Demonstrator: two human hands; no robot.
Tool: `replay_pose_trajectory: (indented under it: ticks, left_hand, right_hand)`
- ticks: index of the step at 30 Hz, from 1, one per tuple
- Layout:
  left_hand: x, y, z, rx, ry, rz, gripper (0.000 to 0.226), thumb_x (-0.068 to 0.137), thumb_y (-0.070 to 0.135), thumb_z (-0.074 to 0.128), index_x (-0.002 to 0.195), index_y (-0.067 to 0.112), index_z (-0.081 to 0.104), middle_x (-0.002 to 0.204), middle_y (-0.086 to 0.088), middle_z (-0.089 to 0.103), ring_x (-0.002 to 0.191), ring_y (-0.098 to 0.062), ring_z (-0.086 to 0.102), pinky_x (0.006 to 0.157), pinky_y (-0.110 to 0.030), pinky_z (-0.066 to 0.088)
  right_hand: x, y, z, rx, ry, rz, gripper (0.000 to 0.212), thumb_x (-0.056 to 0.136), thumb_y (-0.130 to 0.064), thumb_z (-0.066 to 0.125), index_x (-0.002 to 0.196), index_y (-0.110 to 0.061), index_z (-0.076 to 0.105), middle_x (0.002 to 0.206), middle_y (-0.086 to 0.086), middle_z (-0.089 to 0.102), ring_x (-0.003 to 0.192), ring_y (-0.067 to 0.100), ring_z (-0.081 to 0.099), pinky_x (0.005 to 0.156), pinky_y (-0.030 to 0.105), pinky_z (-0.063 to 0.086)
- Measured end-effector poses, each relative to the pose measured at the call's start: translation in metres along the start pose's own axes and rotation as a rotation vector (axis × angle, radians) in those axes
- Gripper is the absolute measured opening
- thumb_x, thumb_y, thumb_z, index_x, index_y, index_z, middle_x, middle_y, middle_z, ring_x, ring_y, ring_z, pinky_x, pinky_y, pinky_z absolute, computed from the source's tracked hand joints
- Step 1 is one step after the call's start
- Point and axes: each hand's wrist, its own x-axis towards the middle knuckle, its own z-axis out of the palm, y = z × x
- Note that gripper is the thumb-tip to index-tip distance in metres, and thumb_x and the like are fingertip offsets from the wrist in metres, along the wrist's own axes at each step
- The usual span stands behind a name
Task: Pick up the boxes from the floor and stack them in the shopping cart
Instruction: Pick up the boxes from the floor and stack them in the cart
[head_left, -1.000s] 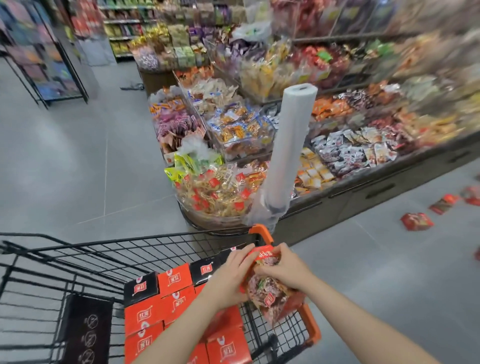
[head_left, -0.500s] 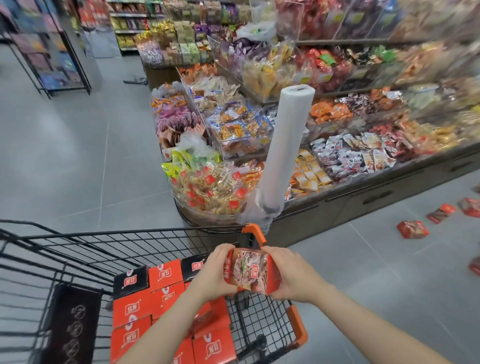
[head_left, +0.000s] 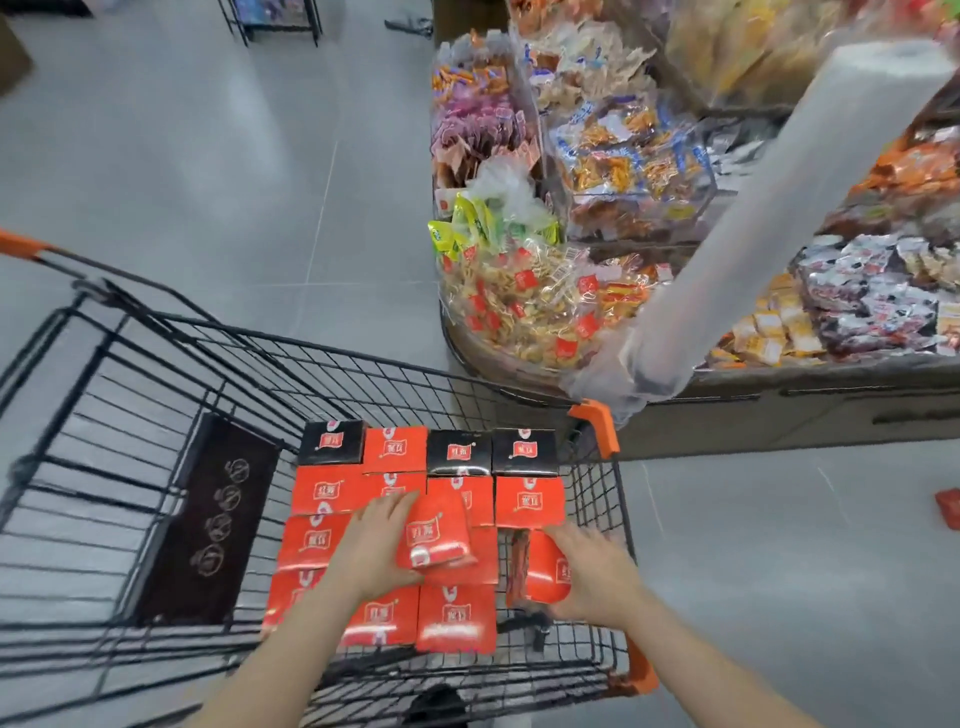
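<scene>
Red boxes (head_left: 529, 501) with white logos, three black boxes (head_left: 459, 452) at twelve o'clock. Black wire cart (head_left: 156, 395), orange corners (head_left: 597, 421). Grey tiled floor (head_left: 208, 156).

Cart (head_left: 156, 364) left half open; boxes (head_left: 527, 501) fill right; bag roll (head_left: 779, 208) overhangs corner.

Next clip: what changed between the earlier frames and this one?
The box both hands held above the cart's right corner has come down into the shopping cart. The left hand now rests on a red box lying atop the stack; the right hand grips another red box at the right wall. The stacked boxes stayed in place.
</scene>
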Motion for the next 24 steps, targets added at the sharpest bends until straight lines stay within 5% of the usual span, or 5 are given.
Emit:
replay_pose_trajectory:
  ticks: [4,13,17,20,24]
  left_hand:
    - [0.002,-0.004,0.006,-0.152,-0.003,-0.036,0.108,0.069,0.050,0.076,0.150,0.027,0.008,0.152,0.005,0.017,0.139,-0.013,0.018,0.110,-0.036,0.033]
    - [0.002,-0.006,0.009,-0.220,0.031,-0.004,0.099,0.071,0.043,0.076,0.149,0.028,0.015,0.145,0.007,0.025,0.135,-0.011,0.024,0.106,-0.028,0.038]
    - [0.002,0.004,0.002,-0.219,0.013,0.032,0.097,0.071,0.036,0.076,0.148,0.026,0.018,0.143,0.007,0.028,0.132,-0.010,0.026,0.101,-0.023,0.041]
    - [0.004,0.026,-0.009,-0.143,-0.039,0.135,0.097,0.071,0.038,0.076,0.148,0.026,0.018,0.141,0.005,0.029,0.129,-0.010,0.029,0.101,-0.023,0.041]
    - [0.008,0.064,-0.016,-0.142,-0.080,0.284,0.097,0.069,0.041,0.075,0.147,0.025,0.020,0.139,0.005,0.029,0.131,-0.012,0.029,0.106,-0.028,0.038]
  right_hand:
    - [0.035,-0.004,0.025,-0.064,-0.005,-0.002,0.090,0.072,-0.049,0.069,0.145,-0.025,0.023,0.140,-0.006,0.039,0.129,0.018,0.037,0.111,0.038,0.025]
    - [0.054,-0.007,0.057,0.052,0.024,0.017,0.072,0.083,-0.037,0.067,0.143,-0.020,0.031,0.143,-0.006,0.038,0.132,0.012,0.037,0.112,0.031,0.031]
    - [0.036,-0.019,0.016,0.372,0.144,-0.066,0.092,0.072,-0.057,0.071,0.146,-0.028,0.024,0.144,-0.020,0.026,0.134,0.001,0.026,0.114,0.027,0.027]
    - [0.023,-0.030,-0.019,0.370,0.081,-0.148,0.114,0.063,-0.060,0.076,0.150,-0.033,0.008,0.148,-0.024,0.013,0.137,-0.003,0.013,0.117,0.027,0.018]
    - [0.009,-0.027,-0.035,0.189,-0.011,-0.123,0.110,0.064,-0.050,0.077,0.150,-0.026,0.012,0.150,-0.008,0.026,0.131,0.013,0.038,0.106,0.031,0.037]
